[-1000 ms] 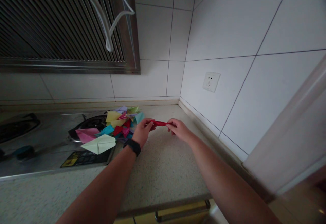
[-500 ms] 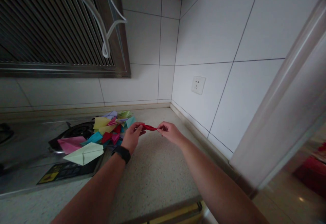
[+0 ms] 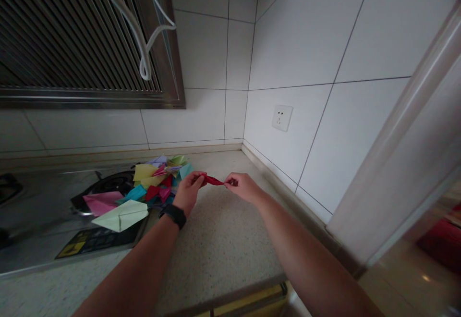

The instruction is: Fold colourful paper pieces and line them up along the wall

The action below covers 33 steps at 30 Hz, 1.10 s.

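Note:
A narrow piece of folded red paper (image 3: 213, 180) is stretched between my two hands, a little above the speckled countertop (image 3: 223, 240). My left hand (image 3: 190, 189), with a black watch on the wrist, pinches its left end. At the other end, the fingertips of my right hand (image 3: 242, 185) are closed on the pointed tip. Just left of my left hand lies a heap of folded papers in many colours, among them a pale green paper plane (image 3: 122, 215), a pink folded paper (image 3: 103, 202) and a yellow one (image 3: 144, 173).
The paper heap covers part of a gas stove (image 3: 39, 216) with a black burner. Above it is a slatted range hood (image 3: 82, 43) with a hanging white cord (image 3: 144, 62). A wall socket (image 3: 282, 117) is on the right tiled wall, and a door frame (image 3: 396, 158) stands at far right.
Both hands keep their hold on the red paper with almost no movement. The view has shifted very slightly.

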### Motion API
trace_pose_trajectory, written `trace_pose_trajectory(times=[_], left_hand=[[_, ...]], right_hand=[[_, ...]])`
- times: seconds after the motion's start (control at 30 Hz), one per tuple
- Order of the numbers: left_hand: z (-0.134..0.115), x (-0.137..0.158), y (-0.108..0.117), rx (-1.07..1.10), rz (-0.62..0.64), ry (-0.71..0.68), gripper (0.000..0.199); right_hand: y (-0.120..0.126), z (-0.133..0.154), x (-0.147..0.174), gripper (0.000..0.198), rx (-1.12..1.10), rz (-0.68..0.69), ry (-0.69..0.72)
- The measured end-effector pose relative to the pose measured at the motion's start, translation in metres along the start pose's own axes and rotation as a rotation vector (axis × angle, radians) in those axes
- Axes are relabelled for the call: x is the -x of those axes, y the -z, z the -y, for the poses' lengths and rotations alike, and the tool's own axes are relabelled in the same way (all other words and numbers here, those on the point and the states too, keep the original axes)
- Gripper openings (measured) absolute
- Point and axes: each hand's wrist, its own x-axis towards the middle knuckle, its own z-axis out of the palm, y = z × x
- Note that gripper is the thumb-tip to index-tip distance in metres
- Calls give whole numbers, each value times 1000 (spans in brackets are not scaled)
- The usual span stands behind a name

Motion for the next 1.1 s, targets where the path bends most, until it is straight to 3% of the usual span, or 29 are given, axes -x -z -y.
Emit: trace_pose_trajectory(times=[0.13,0.27,0.37,0.43,0.77,1.1], left_hand=[[-3,2,-2,-23,-1,46,35],[-7,7,-3,-114,46,117,37],[-8,10,-5,-224,126,167,37],[-6,12,-5,-277,183,200,38],[1,13,-4,-512,291,63,31],[3,14,-4,-545,340,43,32]], right_hand=[[12,-7,-1,15,151,-50,-62],[37,-25,-1,16,401,-177,-357],[56,-40,1,19,558,-146,-567],[63,-47,2,23,627,-131,-636],[68,-63,3,35,758,-204,-688],[64,-68,0,46,760,-257,-712]])
